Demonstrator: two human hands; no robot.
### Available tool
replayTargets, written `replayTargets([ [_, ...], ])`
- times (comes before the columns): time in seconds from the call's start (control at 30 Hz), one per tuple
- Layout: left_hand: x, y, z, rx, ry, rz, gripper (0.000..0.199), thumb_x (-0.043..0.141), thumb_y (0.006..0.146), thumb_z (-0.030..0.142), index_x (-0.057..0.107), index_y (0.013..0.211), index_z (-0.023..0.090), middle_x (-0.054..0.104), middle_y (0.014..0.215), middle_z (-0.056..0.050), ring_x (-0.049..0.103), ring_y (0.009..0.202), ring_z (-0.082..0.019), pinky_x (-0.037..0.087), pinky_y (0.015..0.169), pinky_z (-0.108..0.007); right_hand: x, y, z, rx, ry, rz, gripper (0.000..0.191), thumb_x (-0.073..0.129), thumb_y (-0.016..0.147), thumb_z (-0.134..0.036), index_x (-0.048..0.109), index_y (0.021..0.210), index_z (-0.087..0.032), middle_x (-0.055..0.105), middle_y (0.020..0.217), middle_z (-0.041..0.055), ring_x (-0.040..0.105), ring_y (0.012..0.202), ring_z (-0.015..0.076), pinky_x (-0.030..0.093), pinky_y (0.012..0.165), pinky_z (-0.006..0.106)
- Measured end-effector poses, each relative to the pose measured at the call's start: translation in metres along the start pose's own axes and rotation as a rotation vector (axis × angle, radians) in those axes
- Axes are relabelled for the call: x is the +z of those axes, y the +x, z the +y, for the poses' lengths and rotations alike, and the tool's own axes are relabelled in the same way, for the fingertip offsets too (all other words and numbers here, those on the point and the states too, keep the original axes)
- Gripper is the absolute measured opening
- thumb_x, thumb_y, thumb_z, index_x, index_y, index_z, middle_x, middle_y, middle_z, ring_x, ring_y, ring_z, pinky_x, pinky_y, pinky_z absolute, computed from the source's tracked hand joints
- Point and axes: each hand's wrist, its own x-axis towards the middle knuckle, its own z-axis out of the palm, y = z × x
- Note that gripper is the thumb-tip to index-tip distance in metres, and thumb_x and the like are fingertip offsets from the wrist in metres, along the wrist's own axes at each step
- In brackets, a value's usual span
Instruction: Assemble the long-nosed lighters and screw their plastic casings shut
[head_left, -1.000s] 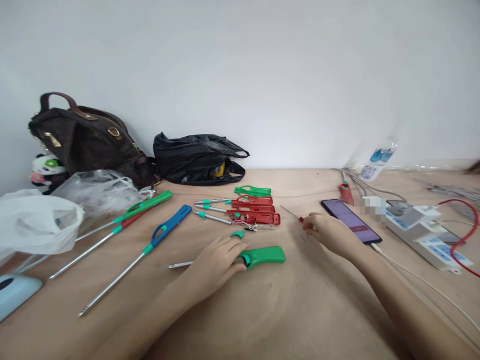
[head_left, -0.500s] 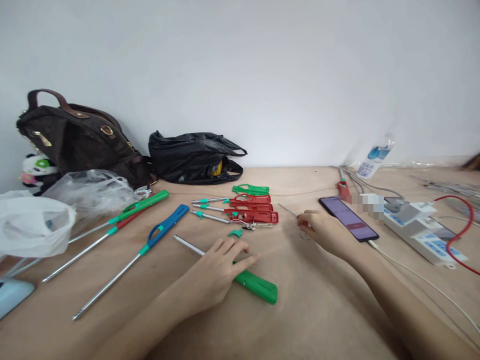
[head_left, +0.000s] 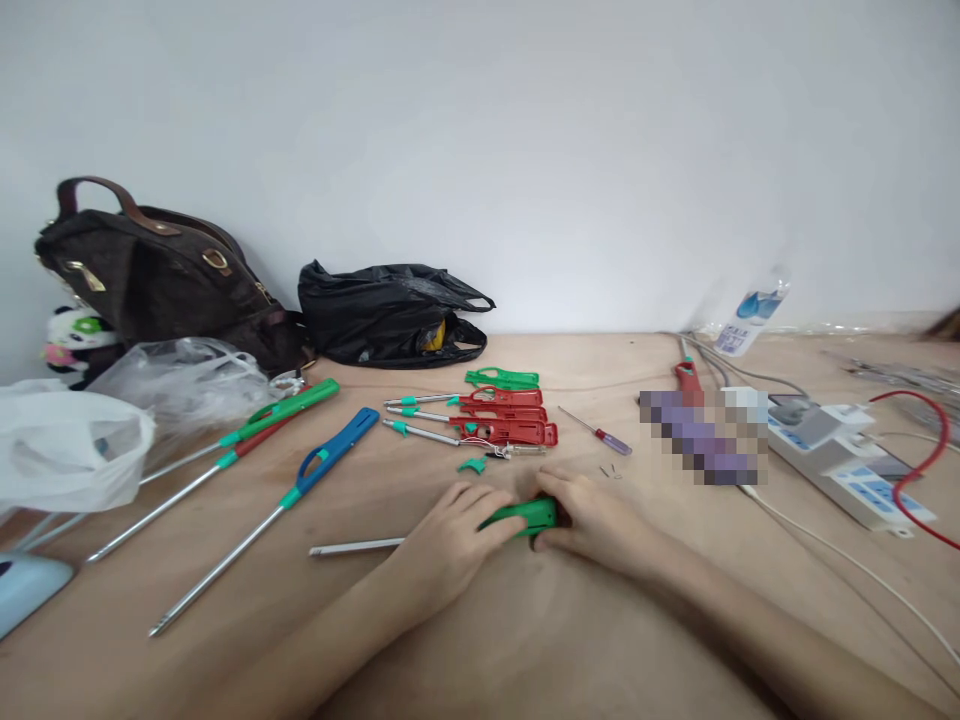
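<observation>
A green long-necked lighter lies across the tabletop with its metal tube pointing left. My left hand is closed around the front of its handle and hides much of it. My right hand grips the handle's right end between thumb and fingers. Beyond the hands lies a small screwdriver, its shaft pointing up and left. Tiny screws rest just below it. A small green trigger piece sits above my left hand. Behind it are opened red lighter casings with metal tubes, and a green casing half.
To the left lie a blue lighter, a green one and a white plastic bag. A black bag stands by the wall. On the right are a power strip, cables and a water bottle.
My right hand has let go of the screwdriver and moved left onto the lighter's end. The lighter has turned, so its handle end is now farther from me and its tube tip nearer.
</observation>
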Motion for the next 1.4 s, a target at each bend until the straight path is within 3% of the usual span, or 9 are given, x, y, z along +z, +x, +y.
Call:
replayTargets([
  [0.1, 0.006, 0.000, -0.004, 0.059, -0.022, 0.081, 0.029, 0.039, 0.097, 0.011, 0.062, 0.114, 0.018, 0.063, 0.116, -0.011, 0.056, 0.108, -0.023, 0.044, 0.093, -0.038, -0.002, 0.006, 0.012, 0.011, 0.194, -0.017, 0.008, 0.065, 0.083, -0.022, 0.064, 0.089, -0.018, 0.066, 0.086, 0.0009, 0.059, 0.078, 0.0157, 0.043, 0.067, 0.026],
  [0.2, 0.004, 0.002, -0.003, 0.017, -0.083, 0.068, 0.030, 0.039, 0.096, 0.011, 0.064, 0.111, 0.019, 0.064, 0.116, -0.010, 0.059, 0.105, -0.022, 0.047, 0.089, -0.037, -0.004, 0.009, 0.016, 0.021, 0.305, -0.045, 0.011, 0.056, 0.087, -0.020, 0.066, 0.088, -0.018, 0.066, 0.082, 0.0006, 0.058, 0.073, 0.0148, 0.044, 0.065, 0.026],
  [0.37, -0.001, 0.012, 0.003, -0.216, -0.299, 0.036, 0.031, 0.050, 0.090, 0.013, 0.056, 0.120, 0.020, 0.062, 0.118, -0.009, 0.058, 0.108, -0.022, 0.048, 0.091, -0.036, -0.004, 0.008, 0.013, -0.009, 0.251, 0.013, 0.010, 0.053, 0.088, -0.016, 0.064, 0.089, -0.017, 0.068, 0.087, 0.0021, 0.060, 0.080, 0.0152, 0.046, 0.072, 0.028],
  [0.5, -0.001, 0.025, 0.006, -0.375, -0.365, -0.010, 0.027, 0.064, 0.083, 0.018, 0.059, 0.109, 0.018, 0.066, 0.111, -0.007, 0.060, 0.103, -0.024, 0.048, 0.090, -0.040, -0.001, 0.006, 0.011, -0.014, 0.208, 0.021, 0.009, 0.054, 0.089, -0.016, 0.062, 0.089, -0.017, 0.068, 0.088, 0.0026, 0.061, 0.080, 0.0153, 0.047, 0.071, 0.027],
  [0.77, 0.002, 0.038, 0.005, -0.241, -0.255, -0.034, 0.008, 0.062, 0.083, 0.010, 0.058, 0.088, 0.016, 0.062, 0.099, -0.006, 0.057, 0.094, -0.022, 0.047, 0.080, -0.034, -0.003, 0.011, 0.013, 0.013, 0.214, 0.028, 0.008, 0.059, 0.085, -0.018, 0.066, 0.081, -0.016, 0.068, 0.078, 0.0016, 0.060, 0.071, 0.0154, 0.044, 0.063, 0.025],
  [0.87, 0.006, 0.038, 0.000, -0.217, -0.282, -0.013, 0.006, 0.056, 0.089, 0.012, 0.059, 0.091, 0.017, 0.061, 0.100, -0.005, 0.058, 0.095, -0.021, 0.048, 0.081, -0.032, -0.016, 0.015, 0.022, -0.040, 0.129, 0.092, 0.012, 0.057, 0.086, -0.016, 0.068, 0.088, -0.017, 0.069, 0.087, 0.0044, 0.062, 0.078, 0.0164, 0.045, 0.069, 0.026],
  [0.97, 0.008, 0.038, -0.002, -0.222, -0.291, -0.008, 0.007, 0.056, 0.090, 0.014, 0.061, 0.095, 0.017, 0.060, 0.101, -0.005, 0.058, 0.095, -0.021, 0.048, 0.082, -0.032, -0.037, 0.014, 0.039, 0.087, -0.031, 0.235, 0.022, 0.049, 0.084, -0.007, 0.068, 0.083, -0.017, 0.069, 0.087, 0.0058, 0.062, 0.076, 0.0165, 0.043, 0.068, 0.025],
  [1.13, 0.004, 0.040, 0.000, -0.265, -0.275, -0.034, 0.006, 0.062, 0.087, 0.013, 0.062, 0.093, 0.017, 0.059, 0.098, -0.005, 0.056, 0.094, -0.022, 0.048, 0.079, -0.033, -0.061, 0.004, 0.062, 0.293, -0.438, 0.081, 0.020, 0.052, 0.078, -0.009, 0.069, 0.074, -0.019, 0.071, 0.083, 0.0055, 0.065, 0.077, 0.0180, 0.040, 0.063, 0.024],
  [1.4, 0.003, 0.041, 0.001, -0.270, -0.253, -0.053, 0.006, 0.061, 0.088, 0.014, 0.063, 0.093, 0.016, 0.059, 0.098, -0.005, 0.056, 0.094, -0.022, 0.048, 0.079, -0.033, -0.050, 0.007, 0.050, 0.337, -0.670, 0.006, 0.019, 0.052, 0.079, -0.010, 0.069, 0.071, -0.013, 0.071, 0.073, 0.0125, 0.066, 0.066, 0.0213, 0.034, 0.053, 0.027],
])
